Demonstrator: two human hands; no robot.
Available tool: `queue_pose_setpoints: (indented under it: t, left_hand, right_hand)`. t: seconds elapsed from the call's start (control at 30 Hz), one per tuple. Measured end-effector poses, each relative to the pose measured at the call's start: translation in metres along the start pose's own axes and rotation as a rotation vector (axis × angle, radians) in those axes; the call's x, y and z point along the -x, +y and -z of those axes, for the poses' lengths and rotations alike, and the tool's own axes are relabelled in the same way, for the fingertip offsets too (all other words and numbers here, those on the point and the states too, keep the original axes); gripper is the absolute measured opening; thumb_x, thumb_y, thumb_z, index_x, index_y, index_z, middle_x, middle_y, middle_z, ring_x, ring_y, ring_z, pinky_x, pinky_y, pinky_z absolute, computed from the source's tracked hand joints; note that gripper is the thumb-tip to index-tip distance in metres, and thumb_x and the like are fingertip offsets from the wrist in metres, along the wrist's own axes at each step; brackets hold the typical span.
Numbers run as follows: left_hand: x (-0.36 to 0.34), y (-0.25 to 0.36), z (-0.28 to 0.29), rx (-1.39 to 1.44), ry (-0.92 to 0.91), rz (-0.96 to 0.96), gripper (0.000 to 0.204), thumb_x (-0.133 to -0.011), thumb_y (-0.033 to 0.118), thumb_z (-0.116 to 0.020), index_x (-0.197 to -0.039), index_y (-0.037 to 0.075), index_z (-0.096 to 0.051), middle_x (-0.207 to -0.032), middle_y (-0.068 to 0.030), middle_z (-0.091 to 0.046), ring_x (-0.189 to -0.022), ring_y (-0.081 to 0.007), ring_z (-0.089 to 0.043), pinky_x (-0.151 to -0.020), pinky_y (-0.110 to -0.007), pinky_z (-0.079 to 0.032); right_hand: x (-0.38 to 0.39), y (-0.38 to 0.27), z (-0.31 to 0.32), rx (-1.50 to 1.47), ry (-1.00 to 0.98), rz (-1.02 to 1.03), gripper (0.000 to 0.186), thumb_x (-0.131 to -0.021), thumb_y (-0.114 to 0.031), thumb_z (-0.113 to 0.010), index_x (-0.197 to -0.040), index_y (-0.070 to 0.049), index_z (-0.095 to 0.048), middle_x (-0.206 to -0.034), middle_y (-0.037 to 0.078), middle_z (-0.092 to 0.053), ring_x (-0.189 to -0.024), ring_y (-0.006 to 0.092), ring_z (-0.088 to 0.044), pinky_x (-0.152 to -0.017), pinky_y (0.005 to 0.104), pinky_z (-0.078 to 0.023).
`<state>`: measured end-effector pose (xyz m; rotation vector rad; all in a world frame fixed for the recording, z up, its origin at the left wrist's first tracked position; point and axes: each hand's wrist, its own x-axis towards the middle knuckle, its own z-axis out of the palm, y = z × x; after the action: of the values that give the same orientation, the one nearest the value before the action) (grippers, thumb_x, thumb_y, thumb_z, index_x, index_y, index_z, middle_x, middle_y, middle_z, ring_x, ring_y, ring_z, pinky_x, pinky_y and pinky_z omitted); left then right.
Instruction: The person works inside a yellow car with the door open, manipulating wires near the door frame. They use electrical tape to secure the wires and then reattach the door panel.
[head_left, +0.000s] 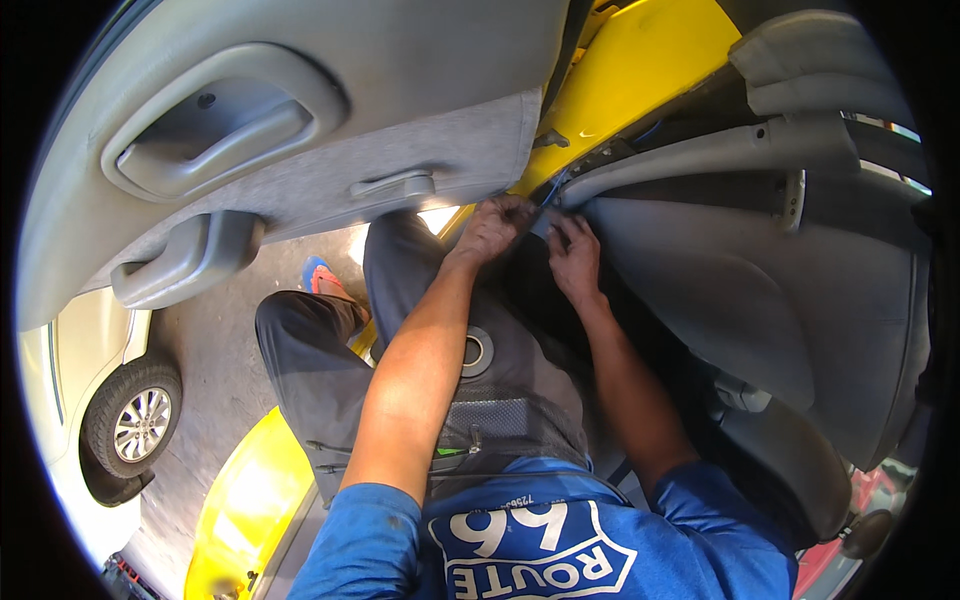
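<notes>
My left hand (490,228) is closed, fingertips pinched beside some thin blue and dark wires (555,188) at the yellow door frame (640,70); what it grips is too small to make out. My right hand (574,258) sits just right and slightly lower, fingers curled together near the same wires, with whatever is between them unclear. Above my right hand runs a long grey trim piece (680,160) along the dark opening. The grey door panel (300,150), with handle and armrest, spans the upper left above my arms.
A grey seat (780,310) fills the right side. A cream car with a wheel (138,420) stands on the concrete floor (210,300) at left. A yellow body panel (235,510) is at lower left. My bent legs (310,370) are below the door panel.
</notes>
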<state>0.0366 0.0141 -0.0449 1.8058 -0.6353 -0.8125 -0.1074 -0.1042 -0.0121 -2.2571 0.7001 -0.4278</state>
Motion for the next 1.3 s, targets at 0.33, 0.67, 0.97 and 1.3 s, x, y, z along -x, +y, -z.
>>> queue_pose_setpoints:
  t: [0.33,0.67,0.97,1.3]
  left_hand:
    - [-0.004,-0.002,-0.019,-0.302,0.206,-0.34,0.014,-0.092,0.012,-0.072,-0.105,0.008,-0.077,-0.102,-0.0145,-0.074,-0.102,-0.0391,-0.069,-0.091,-0.044,-0.055]
    - [0.023,0.009,-0.024,-0.459,0.431,0.002,0.016,-0.089,0.02,-0.074,-0.095,0.007,-0.078,-0.089,-0.0245,-0.074,-0.085,-0.0437,-0.073,-0.076,-0.052,-0.058]
    - [0.018,0.008,-0.041,-0.055,0.263,0.031,0.019,-0.091,0.022,-0.069,-0.1,0.009,-0.08,-0.094,-0.0219,-0.076,-0.09,-0.044,-0.073,-0.084,-0.051,-0.058]
    - [0.002,-0.003,-0.041,0.463,0.097,0.079,0.024,-0.099,0.023,-0.072,-0.116,0.005,-0.075,-0.088,-0.0007,-0.074,-0.068,-0.0114,-0.065,-0.063,-0.029,-0.052]
  right_hand:
    - [-0.015,0.034,-0.012,0.016,-0.059,0.002,0.022,-0.091,-0.009,-0.073,-0.112,-0.004,-0.077,-0.109,0.014,-0.072,-0.102,0.0328,-0.071,-0.093,0.0397,-0.054]
    - [-0.007,0.034,-0.02,-0.043,0.1,-0.013,0.015,-0.09,-0.008,-0.076,-0.104,-0.002,-0.078,-0.105,0.014,-0.075,-0.096,0.0294,-0.073,-0.088,0.0356,-0.056]
    - [-0.008,0.029,-0.022,-0.001,0.115,0.041,0.014,-0.089,-0.008,-0.076,-0.101,-0.002,-0.078,-0.101,0.013,-0.075,-0.093,0.0293,-0.074,-0.086,0.0367,-0.057]
    - [-0.007,0.039,-0.024,-0.145,0.045,-0.044,0.022,-0.092,-0.006,-0.07,-0.112,-0.002,-0.078,-0.105,0.012,-0.076,-0.093,0.0246,-0.073,-0.085,0.0358,-0.057]
